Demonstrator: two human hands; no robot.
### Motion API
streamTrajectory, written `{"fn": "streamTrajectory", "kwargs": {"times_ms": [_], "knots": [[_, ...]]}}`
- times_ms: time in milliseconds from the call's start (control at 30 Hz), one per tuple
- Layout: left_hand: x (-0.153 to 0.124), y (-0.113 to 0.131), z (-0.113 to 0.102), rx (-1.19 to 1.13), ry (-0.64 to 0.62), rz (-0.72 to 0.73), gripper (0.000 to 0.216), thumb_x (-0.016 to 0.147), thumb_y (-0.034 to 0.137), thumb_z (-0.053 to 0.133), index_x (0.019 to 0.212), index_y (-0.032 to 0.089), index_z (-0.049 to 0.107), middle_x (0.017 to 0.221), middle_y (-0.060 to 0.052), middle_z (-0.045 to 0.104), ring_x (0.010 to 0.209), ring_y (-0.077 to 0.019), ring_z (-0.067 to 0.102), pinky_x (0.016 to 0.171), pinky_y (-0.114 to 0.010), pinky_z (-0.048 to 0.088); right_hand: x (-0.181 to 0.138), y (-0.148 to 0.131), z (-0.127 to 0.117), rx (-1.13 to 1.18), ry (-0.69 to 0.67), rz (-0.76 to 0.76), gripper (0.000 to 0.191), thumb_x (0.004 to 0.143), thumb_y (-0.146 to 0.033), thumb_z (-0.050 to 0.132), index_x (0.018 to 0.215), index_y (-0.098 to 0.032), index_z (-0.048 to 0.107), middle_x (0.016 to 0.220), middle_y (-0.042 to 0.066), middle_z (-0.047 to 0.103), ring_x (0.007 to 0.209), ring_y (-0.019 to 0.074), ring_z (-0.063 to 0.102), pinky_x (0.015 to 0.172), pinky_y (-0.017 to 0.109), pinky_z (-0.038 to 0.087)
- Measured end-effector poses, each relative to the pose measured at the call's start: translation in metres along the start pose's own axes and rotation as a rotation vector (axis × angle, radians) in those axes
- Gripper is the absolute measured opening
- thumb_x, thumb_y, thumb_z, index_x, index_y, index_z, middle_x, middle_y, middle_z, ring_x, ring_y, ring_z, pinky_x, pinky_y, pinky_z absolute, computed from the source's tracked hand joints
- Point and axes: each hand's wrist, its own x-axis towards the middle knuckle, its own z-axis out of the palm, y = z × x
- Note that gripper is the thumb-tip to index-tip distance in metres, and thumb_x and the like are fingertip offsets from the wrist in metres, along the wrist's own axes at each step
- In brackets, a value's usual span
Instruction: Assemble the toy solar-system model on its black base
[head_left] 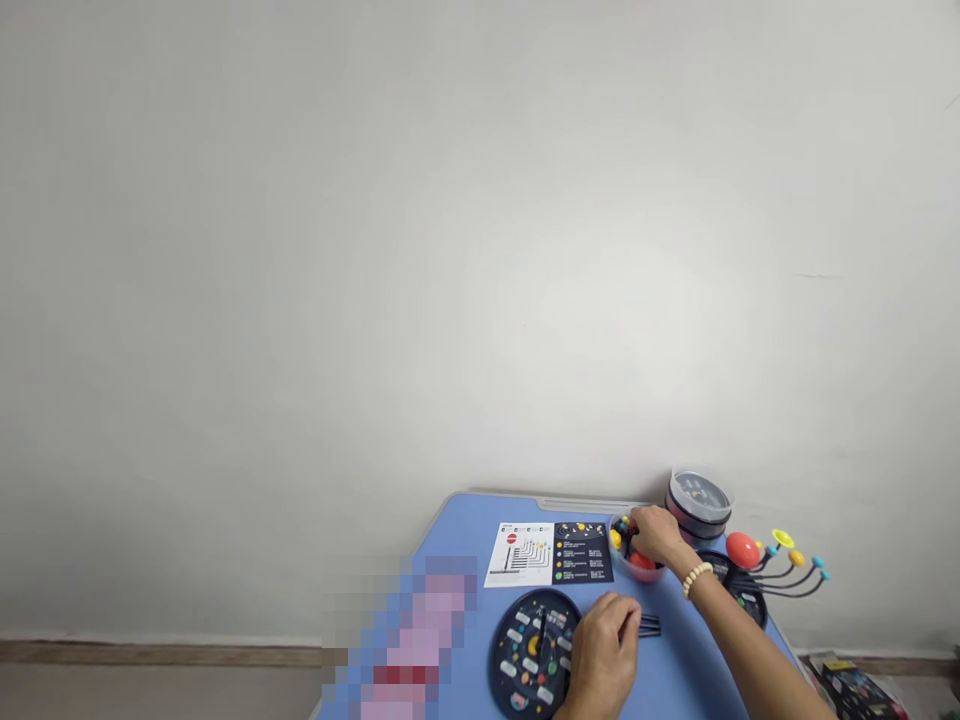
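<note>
My right hand (657, 535), with a beaded bracelet (697, 578) on the wrist, reaches into a clear plastic bowl (654, 575) of red, yellow and dark parts. Its fingers bunch together among them; whatever they grip is hidden. Beside a round dark base (525, 650), printed with planets and pale labels, is my left hand (606, 645). Its fingers are curled closed, and their contents cannot be made out. A short black post (542, 632) stands at the base's middle. Thin black rods (650, 626) show just right of my left hand.
An instruction sheet (551, 553) lies left of the bowl on the blue table (469, 530). Behind stands a stack of clear round containers (699, 500). At right is an assembled planet model with a red ball (742, 551). A pixelated pink area (424, 640) covers the left side.
</note>
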Motion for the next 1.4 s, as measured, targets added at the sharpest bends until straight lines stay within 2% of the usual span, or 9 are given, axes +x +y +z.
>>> {"fn": "streamTrajectory", "kwargs": {"times_ms": [267,500,633,767,867,1033,1133,1267,1400], "knots": [[0.000,-0.002,0.000,-0.015,0.005,0.023,0.026,0.086,0.010,0.047,0.073,0.020,0.067,0.071,-0.004,0.069,0.068,-0.0198,0.067,0.062,-0.026,0.047,0.000,0.009,0.005,0.198,0.088,0.000,0.030,0.094,-0.034,0.060,0.119,-0.018,0.060,0.121,0.007,0.062,0.104,0.0220,0.063,0.088,0.043,0.053],[0.001,-0.002,-0.001,-0.024,0.019,0.021,0.026,0.086,0.011,0.047,0.073,0.020,0.067,0.071,-0.004,0.068,0.067,-0.0198,0.066,0.061,-0.026,0.047,0.005,0.031,-0.005,0.536,0.121,-0.052,0.023,0.093,-0.033,0.062,0.109,-0.016,0.064,0.113,0.006,0.067,0.096,0.0195,0.065,0.083,0.040,0.055],[0.001,-0.002,0.000,-0.028,0.017,0.008,0.025,0.086,0.010,0.048,0.073,0.020,0.067,0.071,-0.004,0.068,0.067,-0.0198,0.066,0.062,-0.026,0.046,0.003,0.039,-0.007,0.747,0.142,-0.039,0.014,0.088,-0.018,0.060,0.098,-0.016,0.069,0.098,0.004,0.073,0.089,0.0177,0.068,0.081,0.032,0.054],[0.001,-0.002,0.000,-0.050,0.013,0.007,0.025,0.086,0.009,0.048,0.072,0.020,0.066,0.070,-0.003,0.067,0.067,-0.0195,0.066,0.061,-0.025,0.045,-0.004,0.042,-0.008,0.915,0.151,-0.003,0.039,0.077,-0.011,0.049,0.111,-0.014,0.069,0.083,0.001,0.074,0.077,0.0169,0.068,0.070,0.025,0.052],[0.000,-0.002,-0.001,-0.054,0.015,0.010,0.025,0.087,0.010,0.048,0.074,0.020,0.066,0.071,-0.004,0.068,0.068,-0.0198,0.066,0.062,-0.026,0.046,-0.008,0.043,-0.008,0.999,0.117,0.022,0.053,0.069,-0.008,0.051,0.121,-0.010,0.064,0.069,-0.001,0.069,0.059,0.0139,0.062,0.058,0.024,0.049],[0.002,-0.003,0.000,-0.055,0.040,0.020,0.026,0.089,0.013,0.047,0.074,0.021,0.067,0.071,-0.003,0.068,0.068,-0.0199,0.067,0.062,-0.026,0.047,-0.012,0.043,-0.008,1.103,0.083,0.046,0.045,0.057,-0.007,0.062,0.101,-0.011,0.072,0.072,0.000,0.069,0.050,0.0106,0.054,0.052,0.024,0.046],[0.005,0.000,-0.005,-0.101,0.092,0.029,0.033,0.096,0.023,0.041,0.076,0.021,0.067,0.072,-0.005,0.069,0.068,-0.0197,0.067,0.063,-0.026,0.049,-0.028,0.036,-0.012,1.213,0.080,0.002,0.034,0.063,-0.020,0.067,0.096,-0.014,0.075,0.069,0.000,0.068,0.058,0.0132,0.059,0.059,0.026,0.049],[0.003,0.008,-0.019,-0.225,0.158,0.028,0.040,0.102,0.033,0.034,0.085,0.021,0.069,0.077,-0.006,0.071,0.073,-0.0196,0.068,0.066,-0.026,0.052,-0.070,0.021,-0.011,1.353,0.081,-0.053,0.036,0.065,-0.042,0.072,0.091,-0.016,0.075,0.073,0.003,0.071,0.069,0.0178,0.065,0.070,0.031,0.053],[-0.022,0.007,-0.024,-0.257,0.099,0.022,0.026,0.098,0.033,0.046,0.097,0.022,0.069,0.082,-0.006,0.071,0.071,-0.0182,0.067,0.059,-0.023,0.052,-0.108,0.014,0.015,1.430,0.122,0.003,0.032,0.061,-0.046,0.078,0.077,-0.019,0.072,0.071,0.002,0.069,0.067,0.0184,0.064,0.068,0.031,0.053]]}}
